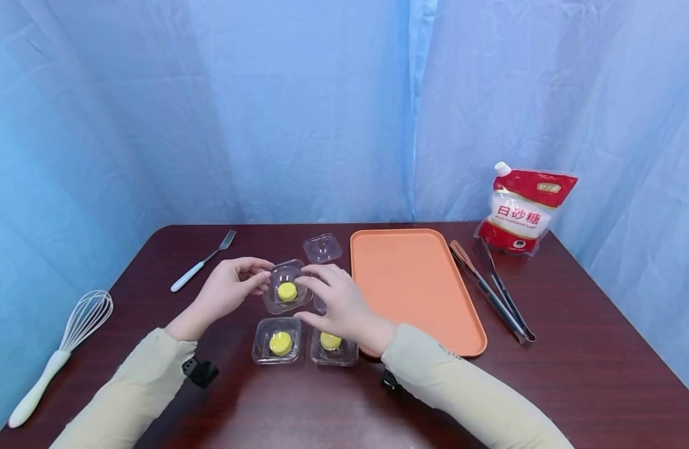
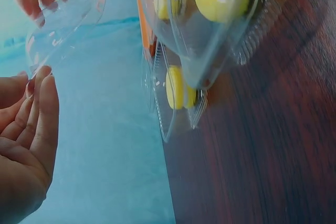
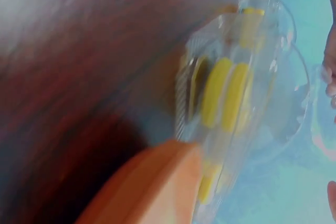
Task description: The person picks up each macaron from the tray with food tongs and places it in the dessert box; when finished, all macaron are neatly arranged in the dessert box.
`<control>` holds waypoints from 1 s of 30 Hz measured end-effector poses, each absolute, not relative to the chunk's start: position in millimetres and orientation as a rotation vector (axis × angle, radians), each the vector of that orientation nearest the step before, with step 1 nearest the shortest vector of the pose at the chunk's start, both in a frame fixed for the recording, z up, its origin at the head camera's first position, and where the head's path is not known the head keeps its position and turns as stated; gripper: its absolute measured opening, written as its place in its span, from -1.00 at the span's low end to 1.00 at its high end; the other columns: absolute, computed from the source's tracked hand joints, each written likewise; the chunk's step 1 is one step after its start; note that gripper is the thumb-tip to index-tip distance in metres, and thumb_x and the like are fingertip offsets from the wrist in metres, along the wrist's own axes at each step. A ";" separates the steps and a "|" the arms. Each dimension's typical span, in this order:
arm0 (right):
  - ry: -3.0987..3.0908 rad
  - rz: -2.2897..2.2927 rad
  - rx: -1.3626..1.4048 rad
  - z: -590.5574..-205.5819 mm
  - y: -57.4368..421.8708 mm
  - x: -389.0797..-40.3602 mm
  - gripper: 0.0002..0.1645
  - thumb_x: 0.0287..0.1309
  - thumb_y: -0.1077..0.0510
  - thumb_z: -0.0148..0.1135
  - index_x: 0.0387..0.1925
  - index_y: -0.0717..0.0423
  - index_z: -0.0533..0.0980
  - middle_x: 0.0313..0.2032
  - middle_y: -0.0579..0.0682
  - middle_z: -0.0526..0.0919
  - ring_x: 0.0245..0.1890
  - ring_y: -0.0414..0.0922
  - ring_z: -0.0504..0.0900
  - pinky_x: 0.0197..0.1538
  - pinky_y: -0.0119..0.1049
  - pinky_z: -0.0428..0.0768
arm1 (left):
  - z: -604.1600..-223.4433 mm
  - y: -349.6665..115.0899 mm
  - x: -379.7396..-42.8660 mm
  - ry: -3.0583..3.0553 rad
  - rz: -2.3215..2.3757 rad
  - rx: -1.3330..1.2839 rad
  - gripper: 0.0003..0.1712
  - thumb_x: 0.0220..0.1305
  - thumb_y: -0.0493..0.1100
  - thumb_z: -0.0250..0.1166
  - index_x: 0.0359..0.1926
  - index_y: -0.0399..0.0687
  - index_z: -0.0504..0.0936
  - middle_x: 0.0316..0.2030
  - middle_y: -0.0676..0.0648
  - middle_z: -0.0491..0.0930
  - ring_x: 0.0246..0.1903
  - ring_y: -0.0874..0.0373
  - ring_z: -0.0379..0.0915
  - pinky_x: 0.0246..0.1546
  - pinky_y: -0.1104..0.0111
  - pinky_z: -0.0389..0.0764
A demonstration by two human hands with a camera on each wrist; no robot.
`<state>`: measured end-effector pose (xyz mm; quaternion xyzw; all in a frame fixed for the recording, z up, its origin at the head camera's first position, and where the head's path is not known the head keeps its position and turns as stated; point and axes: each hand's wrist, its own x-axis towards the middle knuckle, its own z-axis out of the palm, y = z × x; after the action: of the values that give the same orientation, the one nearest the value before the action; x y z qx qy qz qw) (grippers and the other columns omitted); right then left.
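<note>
My left hand (image 1: 234,284) pinches the left edge of a clear domed plastic lid (image 2: 65,27). The raised lid is above a clear box with a yellow macaron (image 1: 287,292), seen through the plastic. At the lid's other edge, my right hand (image 1: 341,305) touches it with extended fingers, thumb spread apart. Nearer me stand two more clear boxes, the left one (image 1: 257,355) with a yellow macaron (image 1: 280,343), the right one (image 1: 350,358) with another macaron (image 3: 236,98). My right hand partly covers some clear plastic behind that right box.
Another clear lid (image 1: 323,248) lies at the back. An orange tray (image 1: 406,274) is right of the boxes, then metal tongs (image 1: 498,299) and a red-and-white sugar pouch (image 1: 520,212). On the left lie a fork (image 1: 204,262) and a whisk (image 1: 63,355). Blue curtains (image 1: 310,112) surround the table.
</note>
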<state>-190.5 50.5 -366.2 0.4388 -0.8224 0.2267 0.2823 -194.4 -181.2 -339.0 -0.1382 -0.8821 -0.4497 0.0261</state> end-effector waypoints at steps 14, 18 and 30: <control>-2.332 0.505 1.274 -366.2 60.4 -196.5 -0.18 -0.18 -0.10 0.51 0.16 0.05 0.43 0.27 0.05 0.37 0.17 -0.02 0.38 0.14 -0.08 0.46 | -340.1 -172.9 -191.0 -2.812 -1.446 -0.501 -0.74 0.30 -0.29 0.19 -0.04 -0.34 0.60 -0.31 -0.25 0.66 -0.46 0.23 0.59 -0.35 0.26 0.68; -2.330 0.474 1.319 -366.7 61.6 -196.5 -0.15 -0.19 -0.12 0.50 0.18 0.05 0.41 0.26 0.03 0.39 0.17 -0.03 0.39 0.18 -0.11 0.44 | -341.1 -171.7 -189.8 -2.827 -1.488 -0.508 -0.74 0.30 -0.28 0.19 -0.04 -0.34 0.60 -0.32 -0.26 0.65 -0.46 0.22 0.59 -0.36 0.27 0.68; -2.324 0.424 1.353 -368.7 60.7 -198.7 -0.14 -0.20 -0.12 0.50 0.16 0.12 0.42 0.19 0.05 0.46 0.12 -0.06 0.42 0.16 -0.17 0.44 | -346.4 -171.3 -189.0 -2.840 -1.425 -0.527 -0.66 0.33 -0.25 0.16 0.08 -0.32 0.52 -0.30 -0.25 0.62 -0.40 0.17 0.58 -0.31 0.26 0.67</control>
<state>-198.7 60.7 -368.7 0.4862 -0.8349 0.1525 0.2079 -189.0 -171.3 -346.4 -0.1634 -0.8811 -0.4421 -0.0397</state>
